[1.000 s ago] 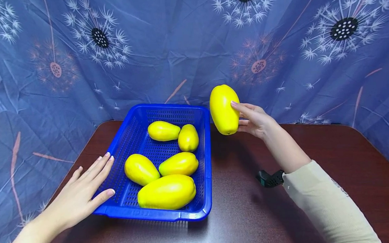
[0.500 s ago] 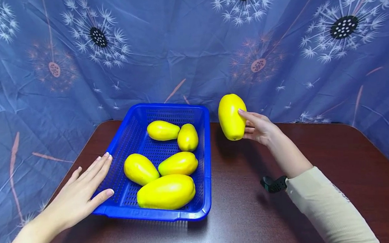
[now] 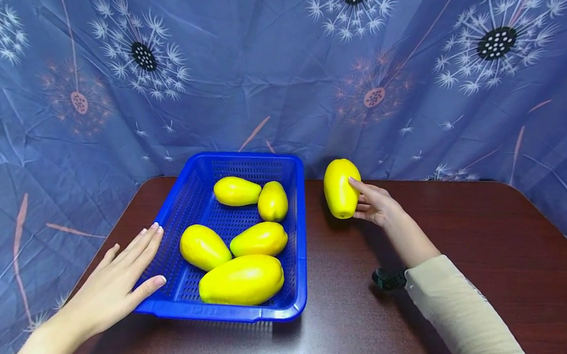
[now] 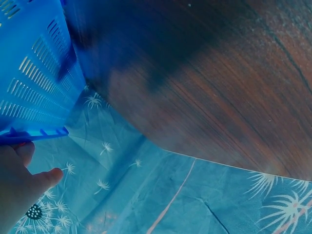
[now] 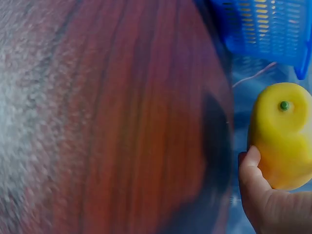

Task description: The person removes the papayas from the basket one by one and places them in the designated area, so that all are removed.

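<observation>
My right hand [image 3: 371, 201] grips a yellow papaya-like fruit [image 3: 342, 188] upright, its lower end at or just above the dark wooden table [image 3: 466, 252], right of the blue basket [image 3: 301, 236]. The right wrist view shows the same fruit [image 5: 282, 134] with its green stem dot and my thumb [image 5: 254, 170] against it. Several more yellow fruits [image 3: 242, 280] lie inside the basket. My left hand [image 3: 115, 284] rests flat with straight fingers against the basket's left rim; the left wrist view shows my thumb [image 4: 44, 179] under the blue rim [image 4: 34, 134].
A blue cloth with dandelion prints [image 3: 275, 62] hangs behind and around the table. A black strap [image 3: 386, 278] sits at my right wrist. Bare tabletop stretches right of the basket.
My right hand has lowered the yellow fruit from head height of the basket's rim down toward the table, slightly rightward. The left hand has stayed on the basket.
</observation>
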Available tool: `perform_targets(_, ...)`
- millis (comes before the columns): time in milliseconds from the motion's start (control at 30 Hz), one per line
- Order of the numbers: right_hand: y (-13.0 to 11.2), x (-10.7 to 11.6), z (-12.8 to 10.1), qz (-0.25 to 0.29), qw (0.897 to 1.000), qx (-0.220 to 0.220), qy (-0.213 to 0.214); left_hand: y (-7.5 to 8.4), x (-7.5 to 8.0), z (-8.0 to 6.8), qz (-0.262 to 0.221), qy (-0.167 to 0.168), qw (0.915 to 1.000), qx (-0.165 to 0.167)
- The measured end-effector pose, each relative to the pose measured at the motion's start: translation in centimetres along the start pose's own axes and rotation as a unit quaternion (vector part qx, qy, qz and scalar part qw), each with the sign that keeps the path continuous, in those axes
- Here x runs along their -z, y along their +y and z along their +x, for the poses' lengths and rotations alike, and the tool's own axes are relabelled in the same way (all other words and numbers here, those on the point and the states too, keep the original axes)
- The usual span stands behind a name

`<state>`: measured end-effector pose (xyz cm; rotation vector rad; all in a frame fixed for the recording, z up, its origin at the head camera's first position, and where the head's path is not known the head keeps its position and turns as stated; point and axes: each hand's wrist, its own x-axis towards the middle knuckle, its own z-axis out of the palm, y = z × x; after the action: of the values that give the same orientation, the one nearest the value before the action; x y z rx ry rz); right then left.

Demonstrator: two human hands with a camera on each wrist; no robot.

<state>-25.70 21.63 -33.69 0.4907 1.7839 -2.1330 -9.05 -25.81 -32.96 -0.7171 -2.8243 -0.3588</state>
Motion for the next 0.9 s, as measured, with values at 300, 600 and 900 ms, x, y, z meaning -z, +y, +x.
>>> perform_targets(300, 1.1, 0.0, 0.9, -0.006, 0.999, -0.009, 0.03, 0.0, -0.1, 0.0, -0.004, 0.002, 1.0, 0.0)
perform_targets(600, 1.4, 0.3, 2.4, -0.024, 0.998, -0.01, 0.06, 0.0, -0.2, 0.0, -0.005, 0.005, 1.0, -0.001)
perform_targets(900, 1.1, -0.2, 2.3, -0.046, 0.997, -0.003, 0.068, -0.1, -0.2, -0.1, -0.002, 0.004, 1.0, -0.002)
